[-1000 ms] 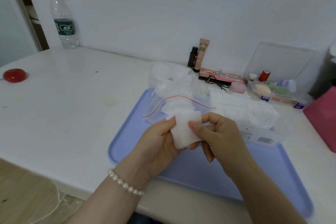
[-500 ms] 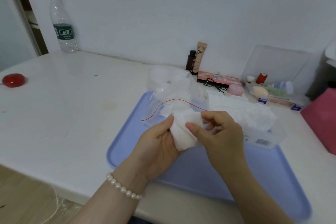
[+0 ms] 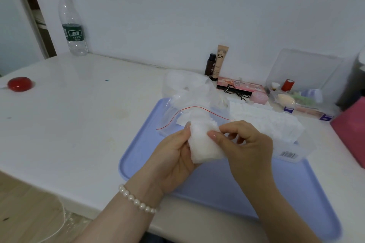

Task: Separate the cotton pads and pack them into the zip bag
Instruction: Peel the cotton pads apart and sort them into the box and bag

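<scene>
held pads (image 3: 204,147): small white stack, tilted, pinched above the tray
zip bag (image 3: 189,102): clear, red-lined mouth open, pads inside, lying flat
supply pads (image 3: 264,122): long white row, right of bag

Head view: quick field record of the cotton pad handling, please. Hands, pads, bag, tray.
left hand: holds a small stack of cotton pads from the left side
right hand: fingers pinch the stack's top right edge
zip bag: open, red seal line, lies on the tray's far part, some pads inside
supply pads: long white row in a clear pack, right of the bag
tray: blue, on the white table
</scene>
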The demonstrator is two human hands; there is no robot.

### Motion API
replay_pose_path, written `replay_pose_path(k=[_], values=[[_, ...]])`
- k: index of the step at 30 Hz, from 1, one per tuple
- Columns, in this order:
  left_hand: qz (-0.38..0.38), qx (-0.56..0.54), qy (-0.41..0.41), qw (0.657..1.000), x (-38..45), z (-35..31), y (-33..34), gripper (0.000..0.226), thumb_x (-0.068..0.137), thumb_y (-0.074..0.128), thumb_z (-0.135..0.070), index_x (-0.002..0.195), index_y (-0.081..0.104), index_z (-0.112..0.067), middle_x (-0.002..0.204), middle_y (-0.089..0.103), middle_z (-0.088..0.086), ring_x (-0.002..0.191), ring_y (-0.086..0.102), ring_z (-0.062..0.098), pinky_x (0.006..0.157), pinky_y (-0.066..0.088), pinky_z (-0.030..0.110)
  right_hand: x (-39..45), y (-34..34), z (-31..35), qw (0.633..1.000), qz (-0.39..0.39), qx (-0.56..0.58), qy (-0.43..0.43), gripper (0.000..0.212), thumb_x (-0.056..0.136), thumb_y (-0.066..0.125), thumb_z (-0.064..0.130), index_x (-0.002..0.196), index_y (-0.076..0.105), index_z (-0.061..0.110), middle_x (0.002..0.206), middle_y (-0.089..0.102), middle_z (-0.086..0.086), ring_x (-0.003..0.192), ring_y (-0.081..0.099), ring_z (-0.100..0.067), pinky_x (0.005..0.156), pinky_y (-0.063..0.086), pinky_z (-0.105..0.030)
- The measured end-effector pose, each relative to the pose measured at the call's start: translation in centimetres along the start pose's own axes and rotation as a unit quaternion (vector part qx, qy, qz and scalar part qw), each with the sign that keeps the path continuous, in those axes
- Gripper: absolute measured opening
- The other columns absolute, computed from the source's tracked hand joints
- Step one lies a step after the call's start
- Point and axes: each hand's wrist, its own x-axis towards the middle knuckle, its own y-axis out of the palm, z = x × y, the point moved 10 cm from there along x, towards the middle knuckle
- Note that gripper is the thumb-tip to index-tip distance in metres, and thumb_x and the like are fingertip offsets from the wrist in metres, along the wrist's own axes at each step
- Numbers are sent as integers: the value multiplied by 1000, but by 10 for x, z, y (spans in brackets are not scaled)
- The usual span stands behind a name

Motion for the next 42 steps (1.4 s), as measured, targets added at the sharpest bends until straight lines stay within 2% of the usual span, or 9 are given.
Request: replay_pose_path(k=[4, 8, 12, 17, 24, 28, 32, 36, 42], values=[[9, -18, -4, 1000, -1, -1, 3, 41, 93, 36, -30, 111, 61, -3, 114, 67, 15, 102, 67, 21, 85, 56, 30, 0, -6, -2, 1000, -26, -6, -3, 36, 64, 83, 16, 64, 59, 43, 69, 62, 28, 66, 53, 0, 61, 37, -8], [-16, -31, -23, 999, 1, 3, -6, 34, 94, 40, -23, 111, 62, -3, 110, 69, 13, 90, 70, 19, 79, 56, 28, -3, -6, 17, 995, -43, -42, -78, 6, 66, 76, 23, 66, 70, 23, 76, 56, 19, 73, 55, -6, 66, 43, -15], [-45, -21, -28, 998, 4, 7, -15, 34, 88, 46, -13, 115, 60, 1, 117, 65, 18, 91, 67, 21, 80, 55, 29, -8, -6, 29, 989, -48, -57, -131, 17, 72, 70, 26, 69, 72, 9, 79, 55, 10, 75, 54, -11, 68, 42, -13], [-79, 25, 11, 996, 4, 1, -20, 32, 99, 37, -11, 114, 61, 3, 110, 69, 16, 89, 69, 20, 76, 56, 29, -1, -5, -8, 995, -30, 56, 77, 28, 68, 79, 10, 58, 62, 29, 58, 62, 20, 60, 54, -3, 58, 42, -12], [-103, 53, 67, 991, 2, -10, -20, 30, 100, 34, -9, 98, 64, -2, 85, 74, 7, 75, 71, 13, 62, 57, 23, -4, 2, -29, 963, -11, 174, 208, 19, 72, 73, 0, 60, 63, 12, 51, 62, 10, 51, 54, -1, 53, 46, -14], [-119, 66, 84, 987, 2, -11, -25, 29, 100, 35, -9, 103, 63, -4, 92, 74, 7, 80, 70, 14, 64, 57, 24, -12, 7, -54, 924, -9, 232, 303, 18, 77, 69, 5, 62, 60, 8, 63, 60, -4, 63, 55, -18, 60, 47, -30], [-136, 78, 93, 983, 3, -13, -31, 26, 100, 37, -9, 103, 63, -6, 88, 74, 2, 78, 70, 11, 68, 58, 24, -10, -1, -62, 912, -54, 257, 314, 20, 80, 67, 9, 64, 55, 12, 64, 51, -8, 64, 47, -22, 66, 43, -35], [-152, 84, 90, 981, 2, -11, -34, 26, 99, 39, -11, 109, 61, -2, 98, 71, 8, 83, 68, 16, 67, 58, 25, -1, -30, -50, 915, -147, 282, 250, 23, 79, 68, 10, 62, 58, 21, 48, 52, 9, 50, 45, -8, 54, 42, -20], [-160, 110, 82, 978, 1, -12, -34, 26, 98, 42, -12, 113, 60, 0, 106, 70, 13, 99, 65, 28, 83, 54, 42, -3, 14, -20, 893, 54, 357, 268, 11, 58, 69, 14, 57, 59, 19, 41, 46, 3, 35, 39, -7, 38, 34, -13]])
